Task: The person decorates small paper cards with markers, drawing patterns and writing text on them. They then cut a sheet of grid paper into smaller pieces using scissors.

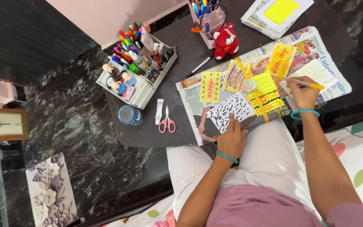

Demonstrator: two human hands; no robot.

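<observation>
fingers (298,82) of my right hand (303,94) were closed around a yellow pen (309,84), its tip on the pale yellow card (316,72) lying on the newspaper (335,86). my left hand (232,138) lay flat, fingers together, holding nothing, pressing the white paper with black marks (227,110) at the near edge of the tabletop (148,134). i judged i was in the drawing step on that card; the next stroke asked for a steady paper and light pressure. scissors (167,122) lay well apart.
</observation>
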